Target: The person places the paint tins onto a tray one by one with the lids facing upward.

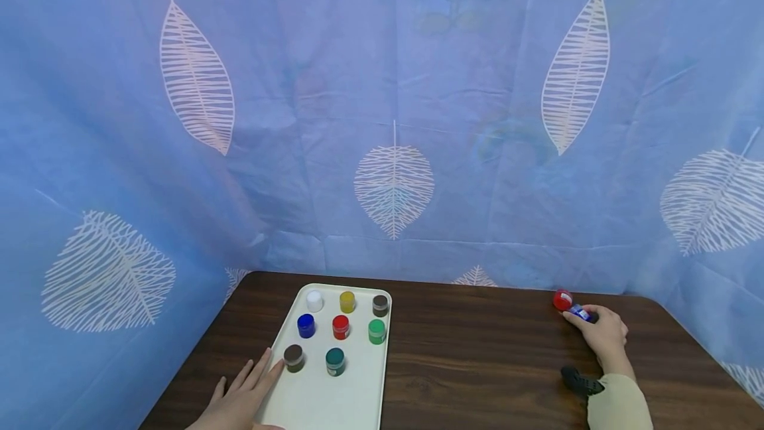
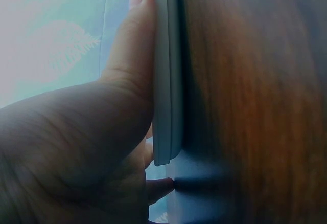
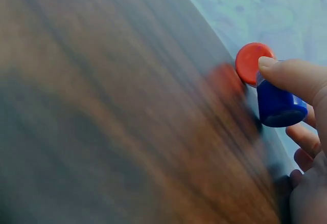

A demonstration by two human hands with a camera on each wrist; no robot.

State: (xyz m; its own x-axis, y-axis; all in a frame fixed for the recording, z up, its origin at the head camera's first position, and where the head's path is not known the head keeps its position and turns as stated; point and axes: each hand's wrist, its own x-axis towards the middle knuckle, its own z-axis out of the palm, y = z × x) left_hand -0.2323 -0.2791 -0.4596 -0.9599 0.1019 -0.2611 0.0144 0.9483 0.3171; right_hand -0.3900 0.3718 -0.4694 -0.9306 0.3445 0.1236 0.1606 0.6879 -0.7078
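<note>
On the right of the table, my right hand [image 1: 604, 334] pinches a small blue paint jar [image 3: 278, 101] between thumb and fingers. The jar is tilted, its label partly showing in the head view. Right beside it is a red paint jar [image 1: 562, 300], seen in the right wrist view with its red lid [image 3: 250, 63] facing the camera. My left hand [image 1: 241, 395] rests at the left edge of a white tray [image 1: 322, 407], fingers spread and mostly straight. Its fingertips are close to a brown-lidded jar [image 1: 294, 358]. In the left wrist view the thumb [image 2: 130, 45] lies along the tray rim [image 2: 166, 81].
Several more paint jars stand in rows on the tray, among them a white one [image 1: 314, 300], a yellow one [image 1: 347, 302] and a teal one [image 1: 335, 361]. The dark wooden table [image 1: 471, 350] ends at a blue leaf-patterned curtain [image 1: 298, 204]. A black device [image 1: 581, 382] is on the right wrist.
</note>
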